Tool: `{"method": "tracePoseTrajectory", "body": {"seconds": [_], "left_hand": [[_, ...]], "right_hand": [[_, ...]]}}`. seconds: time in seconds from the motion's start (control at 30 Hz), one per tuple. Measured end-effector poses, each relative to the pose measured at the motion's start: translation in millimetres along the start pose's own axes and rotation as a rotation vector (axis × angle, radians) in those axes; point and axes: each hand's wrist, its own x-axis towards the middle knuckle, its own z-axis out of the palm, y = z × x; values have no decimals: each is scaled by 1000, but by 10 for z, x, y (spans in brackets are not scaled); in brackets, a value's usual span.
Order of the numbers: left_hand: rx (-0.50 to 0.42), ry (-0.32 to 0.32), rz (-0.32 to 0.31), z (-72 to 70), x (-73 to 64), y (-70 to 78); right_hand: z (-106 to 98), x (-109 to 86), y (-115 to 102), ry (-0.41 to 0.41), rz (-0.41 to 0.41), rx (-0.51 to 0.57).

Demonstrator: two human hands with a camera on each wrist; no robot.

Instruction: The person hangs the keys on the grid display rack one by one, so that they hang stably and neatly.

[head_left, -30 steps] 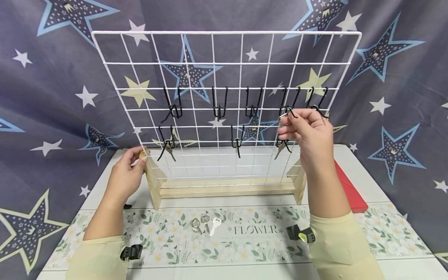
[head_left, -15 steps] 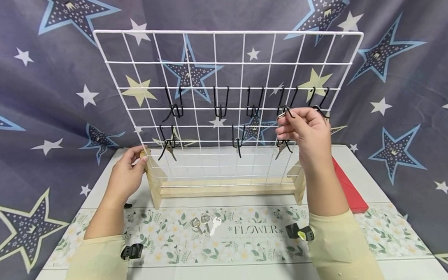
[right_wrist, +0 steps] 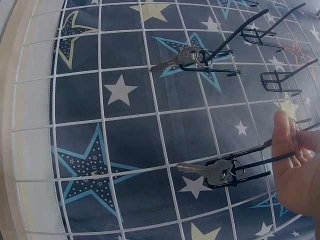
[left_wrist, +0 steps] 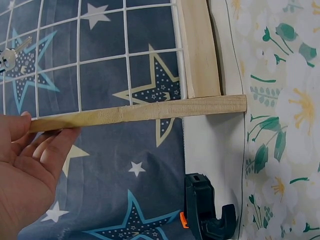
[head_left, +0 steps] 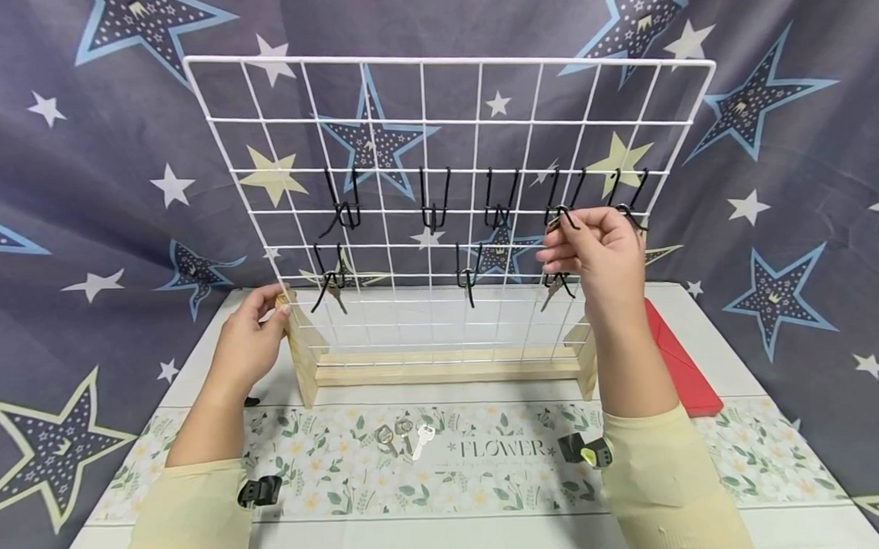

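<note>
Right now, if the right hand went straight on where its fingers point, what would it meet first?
Most probably the black hook right at the fingertips of the right hand, with the white wire grid behind it; the exact depth is unclear.

White wire grid (head_left: pixel 477 120) in a pale wooden stand (head_left: pixel 446 374), two rows of black hooks (head_left: pixel 435 220), hanging keys (head_left: pixel 334 294) on lower hooks, mostly hidden metal piece (right_wrist: pixel 303 121) at an upper right hook, three loose keys (head_left: pixel 421 441) lying near, left of centre
</note>
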Motion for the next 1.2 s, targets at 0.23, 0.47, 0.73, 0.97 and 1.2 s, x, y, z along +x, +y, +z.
{"method": "tracePoseTrajectory", "body": {"seconds": [0.23,0.47,0.73,0.97,1.2], "left_hand": [[0,4,3,5,9,0],[3,7,11,11,13,-8],[-7,4,6,9,9,-16],[-8,-1,-1,2,-2,-15],[-13,0,1,8,1,-24]], "right_hand": [[-4,-8,6,22,-6,-48],[-20,-105,-6,36,-19,-107],[-32,-293,-69,40,-90,-128],[37,-495,-60,-84,-240,-84],[61,-623,151,-408,-388,-40]]}}
